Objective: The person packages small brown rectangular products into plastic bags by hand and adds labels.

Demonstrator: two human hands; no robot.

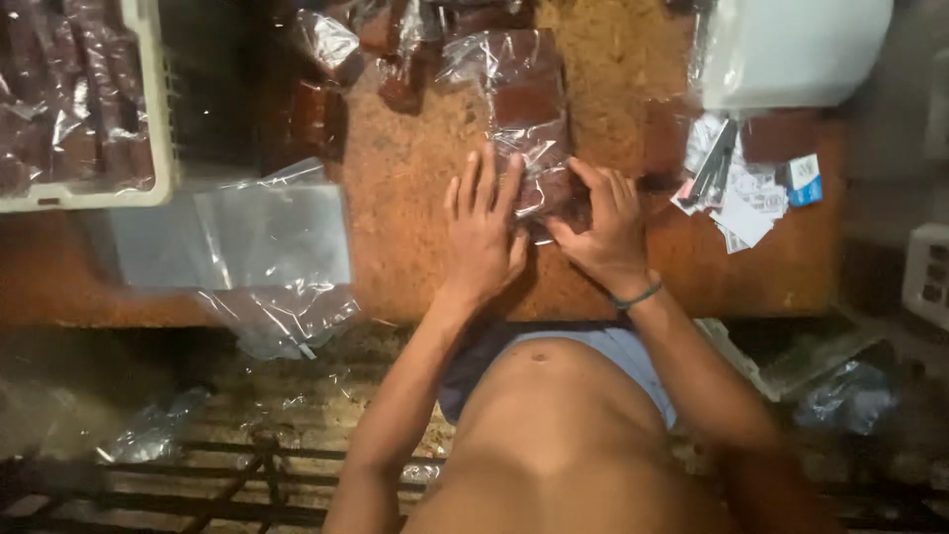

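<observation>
The picture is dim and soft, so the dark brown blocks inside the clear wrappers cannot be told apart well. The white crate [148, 109] at 10 o'clock is cut off by the left and top edges, and its wrapped brown pieces blur together. The white plastic bag [791, 49] at 1 o'clock runs out of the top edge. What lies under the palms is hidden.

Near the middle of the rough brown bench [415, 198], a clear-wrapped brown block [529, 133] stretches up towards 12 o'clock, its near end under both hands. The left hand [482, 232] lies palm down, fingers spread and straight, pressing flat on the wrapper's left side; it grips nothing. The right hand [603, 232] is half curled, thumb and fingertips pinching the wrapper's near edge; how firm the hold is cannot be made out. A green band [638, 295] circles that wrist. Both forearms come up from 6 o'clock, elbows bent outward.

A stack of empty clear bags [267, 237] lies at 9 o'clock of the hands, partly overhanging the bench edge. Small paper labels [746, 193] lie scattered at 3 o'clock.
</observation>
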